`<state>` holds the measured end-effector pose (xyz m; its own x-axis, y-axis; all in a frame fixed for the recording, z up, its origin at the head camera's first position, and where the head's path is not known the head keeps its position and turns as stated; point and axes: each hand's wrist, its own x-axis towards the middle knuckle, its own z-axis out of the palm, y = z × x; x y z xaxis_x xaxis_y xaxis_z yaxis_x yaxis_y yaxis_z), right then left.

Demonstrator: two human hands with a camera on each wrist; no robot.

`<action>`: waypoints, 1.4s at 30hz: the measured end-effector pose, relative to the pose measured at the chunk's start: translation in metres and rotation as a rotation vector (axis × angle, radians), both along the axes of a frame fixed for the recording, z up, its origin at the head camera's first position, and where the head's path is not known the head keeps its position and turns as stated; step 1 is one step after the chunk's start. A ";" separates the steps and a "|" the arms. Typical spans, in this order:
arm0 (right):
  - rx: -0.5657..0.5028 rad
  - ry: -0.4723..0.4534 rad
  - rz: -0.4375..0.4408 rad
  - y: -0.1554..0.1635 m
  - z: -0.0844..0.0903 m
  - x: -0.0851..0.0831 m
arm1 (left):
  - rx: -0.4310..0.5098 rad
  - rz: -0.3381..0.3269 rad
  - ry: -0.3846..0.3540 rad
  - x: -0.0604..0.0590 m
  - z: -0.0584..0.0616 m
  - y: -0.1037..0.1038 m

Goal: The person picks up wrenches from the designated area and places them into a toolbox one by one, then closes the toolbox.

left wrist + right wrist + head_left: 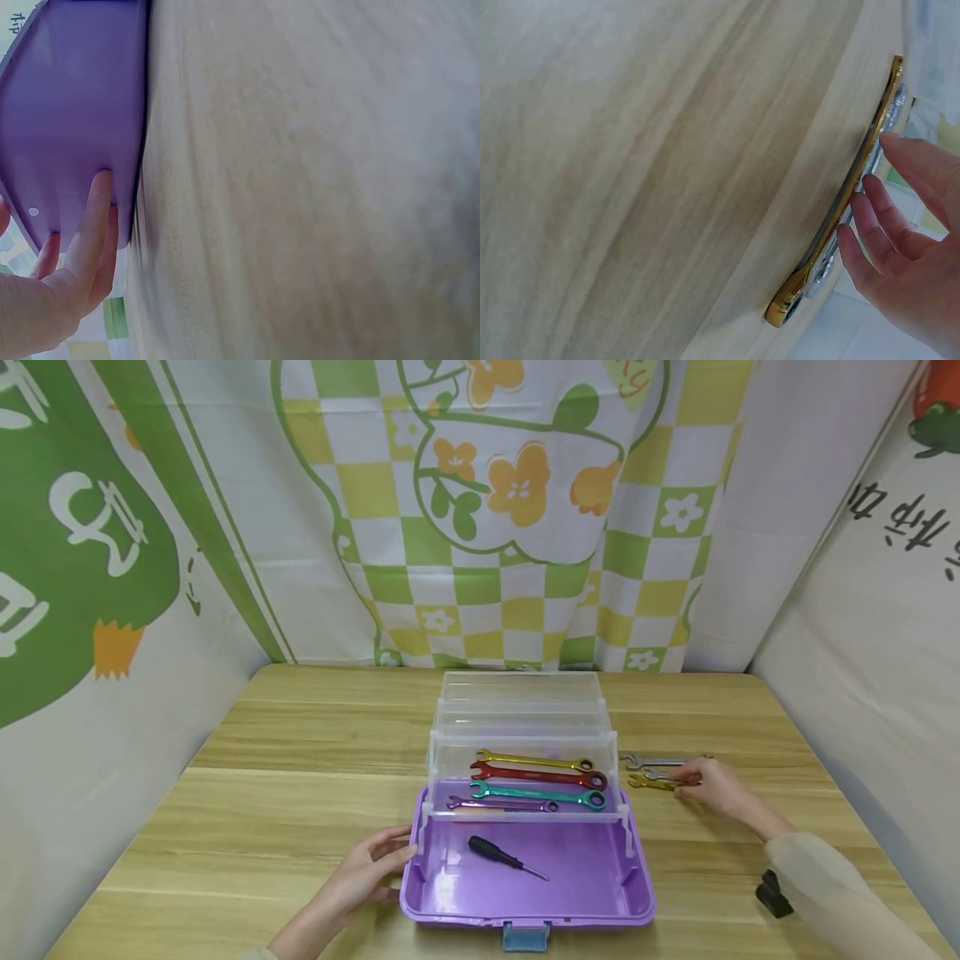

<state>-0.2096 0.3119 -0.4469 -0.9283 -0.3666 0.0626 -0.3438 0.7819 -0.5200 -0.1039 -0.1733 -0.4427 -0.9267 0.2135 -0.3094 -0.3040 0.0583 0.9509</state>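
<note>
My left hand [363, 867] rests against the left side of a purple toolbox [411, 893], fingertips on its outer wall in the left wrist view. To the right of the box, my right hand [716, 789] has its fingertips at a few combination wrenches lying on the table. Among these are a gold wrench [855, 172], nearest the camera in the right wrist view, and a long silver wrench [663, 762] farther back. A smaller silver wrench [654, 774] lies between them, partly covered by the fingers. Inside the box lies a black-handled screwdriver [495, 852].
The box's raised clear tray [517, 817] carries a gold wrench [536, 762], a red wrench [536, 774], a teal wrench [536, 793] and a purple wrench [502, 804]. Behind it stands the clear lid [521, 689]. A black object [772, 895] lies by the right forearm.
</note>
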 end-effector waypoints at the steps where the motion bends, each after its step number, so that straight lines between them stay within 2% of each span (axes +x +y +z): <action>1: 0.009 -0.001 0.000 0.000 -0.001 0.000 | -0.001 -0.001 0.001 0.000 0.000 0.000; 15: 0.097 0.007 -0.013 -0.005 -0.003 -0.001 | 0.040 -0.024 0.008 -0.001 0.000 0.001; 22: 0.053 0.002 0.006 -0.005 -0.004 -0.002 | 0.040 -0.022 0.006 -0.001 0.000 0.001; 29: 0.031 -0.010 0.127 -0.003 -0.007 -0.005 | 0.035 -0.017 0.000 -0.002 0.000 0.001; 37: -0.023 -0.044 0.092 0.000 -0.007 -0.004 | 0.029 -0.017 0.001 -0.001 0.000 0.001; 42: -0.050 -0.024 0.089 -0.001 -0.006 -0.002 | 0.027 -0.011 0.008 0.000 0.000 0.001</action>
